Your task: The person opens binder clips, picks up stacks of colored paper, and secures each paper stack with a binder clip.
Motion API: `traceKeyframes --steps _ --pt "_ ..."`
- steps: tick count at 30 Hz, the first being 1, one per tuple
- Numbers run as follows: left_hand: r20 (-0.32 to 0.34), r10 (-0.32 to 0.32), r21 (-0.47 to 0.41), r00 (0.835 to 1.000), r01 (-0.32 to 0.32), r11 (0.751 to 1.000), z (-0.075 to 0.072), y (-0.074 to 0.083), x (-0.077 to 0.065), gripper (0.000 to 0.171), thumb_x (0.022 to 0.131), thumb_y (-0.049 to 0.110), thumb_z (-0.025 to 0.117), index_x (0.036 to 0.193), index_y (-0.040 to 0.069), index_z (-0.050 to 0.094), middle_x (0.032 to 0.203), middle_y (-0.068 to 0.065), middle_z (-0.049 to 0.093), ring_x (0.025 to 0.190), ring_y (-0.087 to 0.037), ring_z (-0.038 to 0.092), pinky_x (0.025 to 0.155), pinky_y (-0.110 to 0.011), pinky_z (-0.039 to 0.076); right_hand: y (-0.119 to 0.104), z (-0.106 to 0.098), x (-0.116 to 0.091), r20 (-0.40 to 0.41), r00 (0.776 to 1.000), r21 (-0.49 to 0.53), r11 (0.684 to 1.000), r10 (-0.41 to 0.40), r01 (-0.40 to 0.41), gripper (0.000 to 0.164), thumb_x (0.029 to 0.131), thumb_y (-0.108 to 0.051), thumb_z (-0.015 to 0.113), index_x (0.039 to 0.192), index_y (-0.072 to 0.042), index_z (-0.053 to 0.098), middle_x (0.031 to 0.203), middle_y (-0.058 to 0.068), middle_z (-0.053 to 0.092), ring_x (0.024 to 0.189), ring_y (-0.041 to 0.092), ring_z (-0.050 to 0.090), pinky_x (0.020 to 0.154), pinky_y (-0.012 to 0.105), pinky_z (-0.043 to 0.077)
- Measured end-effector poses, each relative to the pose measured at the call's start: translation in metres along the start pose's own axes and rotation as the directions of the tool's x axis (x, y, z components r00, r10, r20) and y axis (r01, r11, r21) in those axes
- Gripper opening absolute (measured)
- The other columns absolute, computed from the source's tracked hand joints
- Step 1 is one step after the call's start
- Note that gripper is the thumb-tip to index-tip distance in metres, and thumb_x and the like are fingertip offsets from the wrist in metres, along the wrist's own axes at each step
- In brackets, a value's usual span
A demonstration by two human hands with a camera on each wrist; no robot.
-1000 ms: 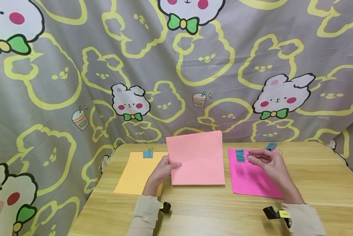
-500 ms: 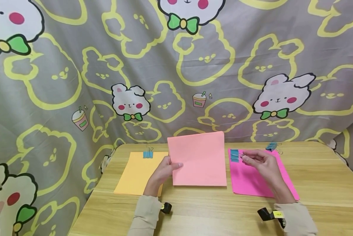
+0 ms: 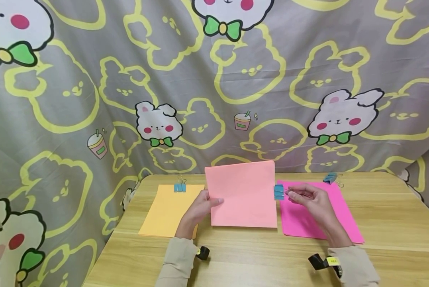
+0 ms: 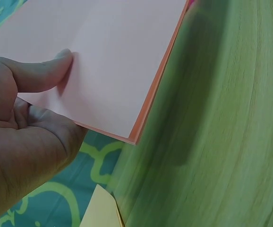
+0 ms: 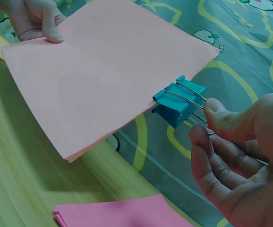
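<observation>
Light wooden counter (image 3: 379, 223), pushed up against a patterned cloth backdrop. On it, a magenta paper stack (image 3: 339, 211); well left of that stack, an orange paper stack (image 3: 164, 211) with a blue binder clip (image 3: 179, 186) on its far edge. Just beyond the magenta stack's far corner, another blue clip (image 3: 330, 177).

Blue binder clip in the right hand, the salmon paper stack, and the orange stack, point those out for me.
blue binder clip (image 5: 178, 105), right wrist view, its body.
salmon paper stack (image 3: 244, 195), head view, top sheet's middle.
orange stack (image 3: 165, 213), head view, top sheet.

Both forearms in beige long sleeves (image 3: 176, 259). Black wrist-mounted camera units (image 3: 320, 262), each with a small yellow label. Hands bare.
</observation>
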State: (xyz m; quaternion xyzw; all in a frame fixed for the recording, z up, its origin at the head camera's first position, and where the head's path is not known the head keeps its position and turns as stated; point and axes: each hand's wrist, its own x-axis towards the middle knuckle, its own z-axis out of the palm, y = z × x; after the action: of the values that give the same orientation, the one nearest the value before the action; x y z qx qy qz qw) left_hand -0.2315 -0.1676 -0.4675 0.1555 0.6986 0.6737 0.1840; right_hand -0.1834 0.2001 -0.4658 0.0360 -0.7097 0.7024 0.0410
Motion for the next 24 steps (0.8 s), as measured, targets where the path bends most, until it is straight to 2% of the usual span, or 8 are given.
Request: traceKeyframes --steps 5,12,18,24 --pt "0.01 0.005 0.0 1.0 -0.005 1.0 0.001 0.001 0.0 0.026 0.103 -0.002 0.053 0.126 -0.013 0.057 0.105 -0.015 0.072 0.089 -0.02 0.072 0.077 -0.037 0.059 0.0 0.003 0.0 0.006 1.0 0.029 0.999 0.018 -0.018 0.04 0.096 -0.008 0.073 0.125 0.017 0.06 0.1 0.001 0.077 0.091 0.014 0.074 0.083 0.033 0.059" --pt "0.015 0.003 0.0 1.0 -0.003 1.0 0.003 -0.001 0.002 0.025 0.103 -0.003 0.052 0.125 -0.013 0.057 0.104 -0.013 0.072 0.089 -0.02 0.071 0.077 -0.035 0.059 0.002 0.006 0.0 0.015 1.0 -0.011 1.0 0.013 -0.013 0.042 0.098 -0.011 0.072 0.127 0.016 0.059 0.104 -0.001 0.076 0.093 0.016 0.074 0.084 0.034 0.059" --pt "0.008 0.002 0.009 1.0 -0.002 1.0 0.004 -0.001 0.002 0.025 0.102 -0.002 0.054 0.125 -0.013 0.058 0.104 -0.012 0.072 0.088 -0.019 0.071 0.077 -0.033 0.058 0.002 0.01 0.0 0.033 0.999 -0.039 0.999 0.025 -0.023 0.046 0.098 -0.016 0.072 0.129 0.015 0.058 0.11 0.007 0.075 0.097 0.018 0.074 0.087 0.037 0.058" --pt "0.018 0.003 0.003 1.0 -0.003 1.0 0.004 -0.001 0.002 0.024 0.102 -0.003 0.054 0.124 -0.012 0.058 0.101 -0.01 0.072 0.087 -0.019 0.071 0.076 -0.033 0.058 0.002 0.012 -0.001 0.056 0.998 -0.03 0.999 0.027 -0.026 0.045 0.099 -0.015 0.071 0.13 0.015 0.058 0.112 0.013 0.074 0.097 0.015 0.073 0.088 0.037 0.058"
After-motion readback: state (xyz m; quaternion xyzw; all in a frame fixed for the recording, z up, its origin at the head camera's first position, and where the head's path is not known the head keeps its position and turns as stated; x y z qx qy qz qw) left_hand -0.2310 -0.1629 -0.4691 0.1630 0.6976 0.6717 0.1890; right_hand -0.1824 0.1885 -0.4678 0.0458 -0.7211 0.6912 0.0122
